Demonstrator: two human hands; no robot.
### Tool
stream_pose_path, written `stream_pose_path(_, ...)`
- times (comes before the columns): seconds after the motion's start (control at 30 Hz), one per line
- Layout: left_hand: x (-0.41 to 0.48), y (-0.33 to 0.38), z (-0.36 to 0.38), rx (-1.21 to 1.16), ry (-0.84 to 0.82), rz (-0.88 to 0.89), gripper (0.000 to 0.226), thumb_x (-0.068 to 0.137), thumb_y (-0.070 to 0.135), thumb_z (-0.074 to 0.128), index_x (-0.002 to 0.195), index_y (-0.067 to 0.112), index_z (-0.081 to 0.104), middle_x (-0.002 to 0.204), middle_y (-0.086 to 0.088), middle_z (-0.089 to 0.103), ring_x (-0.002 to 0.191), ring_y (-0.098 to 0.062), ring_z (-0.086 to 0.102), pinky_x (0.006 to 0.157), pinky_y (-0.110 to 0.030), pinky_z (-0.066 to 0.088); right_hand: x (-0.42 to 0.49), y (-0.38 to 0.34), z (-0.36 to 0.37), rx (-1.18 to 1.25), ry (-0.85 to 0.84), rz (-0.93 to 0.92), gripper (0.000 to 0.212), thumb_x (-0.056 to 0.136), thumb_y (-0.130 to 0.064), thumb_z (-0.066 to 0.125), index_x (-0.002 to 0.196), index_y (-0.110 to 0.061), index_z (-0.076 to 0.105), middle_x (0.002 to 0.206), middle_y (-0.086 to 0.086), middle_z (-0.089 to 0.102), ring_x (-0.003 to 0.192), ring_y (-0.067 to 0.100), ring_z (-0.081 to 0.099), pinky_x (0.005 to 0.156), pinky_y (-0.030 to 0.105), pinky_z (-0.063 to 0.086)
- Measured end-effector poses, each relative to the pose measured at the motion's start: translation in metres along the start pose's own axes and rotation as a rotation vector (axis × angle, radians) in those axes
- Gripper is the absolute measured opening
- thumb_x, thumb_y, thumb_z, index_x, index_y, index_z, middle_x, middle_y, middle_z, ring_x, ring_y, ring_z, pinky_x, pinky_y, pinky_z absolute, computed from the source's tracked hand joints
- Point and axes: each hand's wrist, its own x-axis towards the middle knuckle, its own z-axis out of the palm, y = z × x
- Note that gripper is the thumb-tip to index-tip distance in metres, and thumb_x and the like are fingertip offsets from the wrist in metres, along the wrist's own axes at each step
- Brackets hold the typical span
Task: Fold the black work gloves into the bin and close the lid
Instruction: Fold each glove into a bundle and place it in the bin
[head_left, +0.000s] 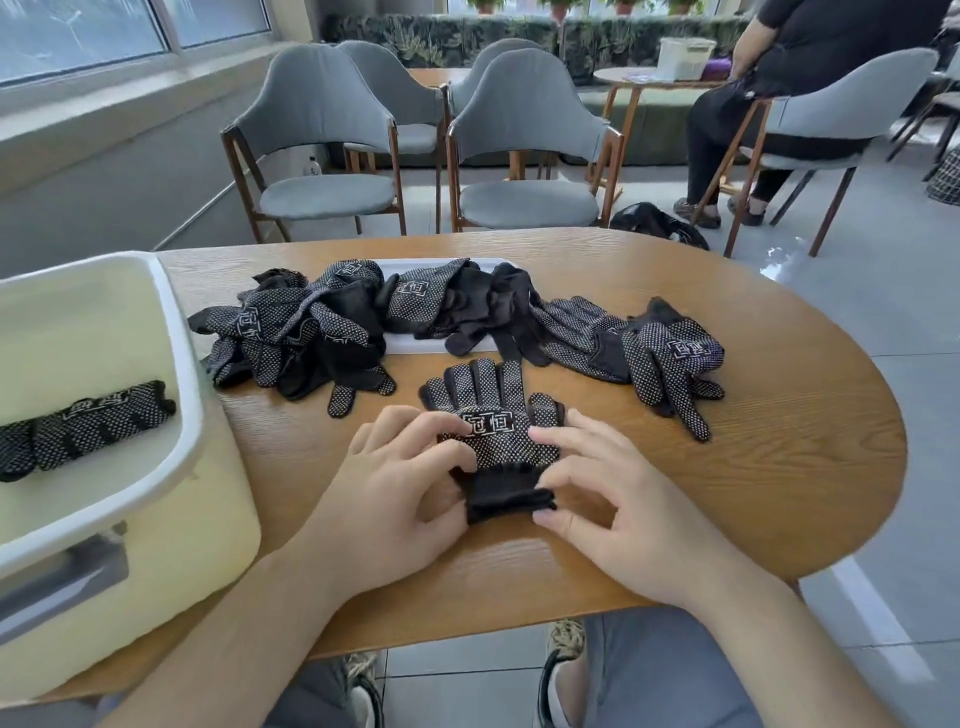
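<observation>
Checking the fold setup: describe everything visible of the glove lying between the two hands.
The glove is black knit, covered in white grip dots with a white square logo, and ends in a plain ribbed cuff. It lies flat on the wooden table, its fingers pointing away from the person. The left hand and right hand pinch its sides at the cuff.

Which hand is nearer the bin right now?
Left. The left hand pinches the flat glove on the side toward the bin; the right hand pinches it on the side away.
</observation>
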Motion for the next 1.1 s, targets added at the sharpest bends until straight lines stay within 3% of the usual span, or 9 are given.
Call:
stream_pose_path(0.1, -0.003, 0.006, -0.001, -0.017, -0.065, 0.085, 0.034, 0.080, 0.047, 0.071, 0.110, 0.034, 0.064, 0.136, 0.024, 0.052, 0.132, -0.009, 0.042, 0.103, -0.031, 0.033, -0.004, -0.004, -0.004, -0.031, -0.059, -0.044, 0.012, 0.086, -0.041, 0.072, 0.098, -0.039, 0.071, 0.146, -0.031, 0.046, 0.151, 0.004, 0.025, 0.118, 0.022, 0.022)
stream_pose_path(0.17, -0.003, 0.006, 0.001, -0.044, -0.095, 0.148, 0.029, 0.083, 0.042, 0.070, 0.109, 0.032, 0.064, 0.141, 0.021, 0.052, 0.139, -0.005, 0.041, 0.110, -0.031, 0.031, -0.005, -0.005, -0.010, 0.019, -0.096, -0.026, 0.019, 0.084, -0.034, 0.068, 0.102, -0.039, 0.072, 0.144, -0.029, 0.048, 0.147, 0.007, 0.033, 0.116, 0.020, 0.026)
stream_pose_path(0.3, -0.003, 0.006, 0.003, -0.060, -0.101, 0.159, 0.022, 0.085, 0.044, 0.068, 0.100, 0.028, 0.063, 0.143, 0.017, 0.053, 0.141, -0.005, 0.041, 0.112, -0.031, 0.029, 0.018, 0.005, -0.020, 0.043, 0.108, 0.143, 0.024, 0.093, -0.029, 0.062, 0.116, -0.033, 0.068, 0.122, -0.025, 0.057, 0.120, 0.001, 0.052, 0.099, 0.021, 0.042)
stream_pose_path(0.4, 0.001, 0.013, -0.001, -0.071, -0.133, 0.150, 0.038, 0.091, 0.064, 0.054, 0.098, 0.028, 0.061, 0.141, 0.017, 0.052, 0.135, -0.006, 0.044, 0.105, -0.031, 0.035, 0.053, 0.016, -0.019, -0.065, 0.125, 0.309, 0.035, 0.094, -0.048, 0.060, 0.123, -0.029, 0.067, 0.117, -0.017, 0.056, 0.108, 0.005, 0.053, 0.099, 0.029, 0.046)
stream_pose_path(0.53, 0.029, 0.016, -0.002, -0.045, -0.151, 0.094, 0.046, 0.101, 0.065, 0.032, 0.117, 0.031, 0.059, 0.137, 0.017, 0.053, 0.123, -0.009, 0.050, 0.098, -0.032, 0.041, 0.068, 0.025, -0.009, -0.105, 0.075, 0.287, 0.021, 0.090, -0.049, 0.068, 0.103, -0.033, 0.073, 0.107, -0.014, 0.056, 0.103, 0.008, 0.051, 0.097, 0.034, 0.046)
stream_pose_path(0.63, 0.051, 0.014, 0.007, 0.050, -0.122, 0.102, 0.047, 0.099, 0.064, 0.040, 0.116, 0.026, 0.062, 0.114, 0.012, 0.062, 0.104, -0.015, 0.057, 0.086, -0.037, 0.049, 0.064, 0.023, -0.009, -0.037, 0.137, 0.243, 0.007, 0.094, -0.039, 0.067, 0.098, -0.033, 0.069, 0.101, -0.016, 0.057, 0.094, 0.001, 0.054, 0.086, 0.024, 0.046)
stream_pose_path(0.7, 0.053, 0.012, 0.018, 0.101, -0.102, 0.131, 0.049, 0.095, 0.067, 0.046, 0.113, 0.024, 0.063, 0.112, 0.010, 0.058, 0.100, -0.016, 0.056, 0.081, -0.036, 0.049, 0.062, 0.022, -0.011, 0.016, 0.189, 0.235, 0.003, 0.095, -0.035, 0.066, 0.097, -0.036, 0.064, 0.099, -0.019, 0.057, 0.094, -0.002, 0.055, 0.079, 0.015, 0.041)
stream_pose_path(0.93, 0.041, 0.006, 0.027, 0.060, -0.061, 0.111, 0.048, 0.093, 0.067, 0.050, 0.117, 0.027, 0.064, 0.123, 0.012, 0.053, 0.108, -0.014, 0.051, 0.090, -0.033, 0.045, 0.052, 0.028, -0.004, -0.164, 0.203, 0.271, 0.022, 0.087, -0.045, 0.071, 0.102, -0.029, 0.069, 0.104, -0.016, 0.057, 0.103, 0.010, 0.049, 0.095, 0.033, 0.044)
stream_pose_path(1.1, 0.044, 0.007, 0.029, 0.047, -0.051, 0.103, 0.046, 0.092, 0.065, 0.053, 0.116, 0.026, 0.064, 0.121, 0.011, 0.053, 0.106, -0.016, 0.051, 0.089, -0.035, 0.045, 0.053, 0.021, -0.005, -0.130, 0.165, 0.227, 0.015, 0.092, -0.037, 0.069, 0.103, -0.028, 0.065, 0.098, -0.019, 0.056, 0.098, 0.009, 0.050, 0.096, 0.036, 0.045)
